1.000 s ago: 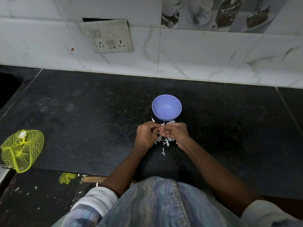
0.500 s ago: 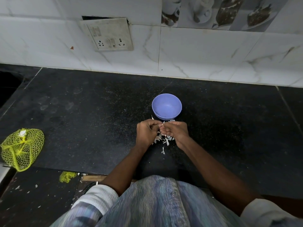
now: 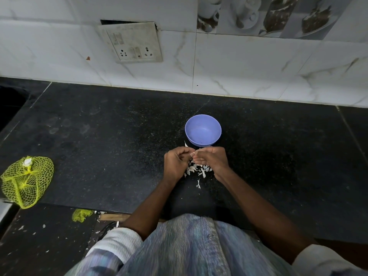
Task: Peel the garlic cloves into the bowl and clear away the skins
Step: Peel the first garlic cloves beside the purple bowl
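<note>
Both hands, left hand [image 3: 176, 163] and right hand [image 3: 212, 160], pinch a garlic clove [image 3: 194, 154] between them, just in front of the empty bowl [image 3: 203, 130]. Skins [image 3: 197, 170] litter the bench [image 3: 99, 146] beneath. Best to peel from the tip, dropping scraps onto that pile.

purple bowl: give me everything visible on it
The purple bowl is small, round and smooth, plastic by its look, with a plain thin rim. It stands upright on the black countertop, just beyond both hands. Its inside looks empty: no peeled clove shows in it. A scrap of garlic skin lies by its near-left edge; whether it touches is unclear. Neither hand touches the bowl.
</note>
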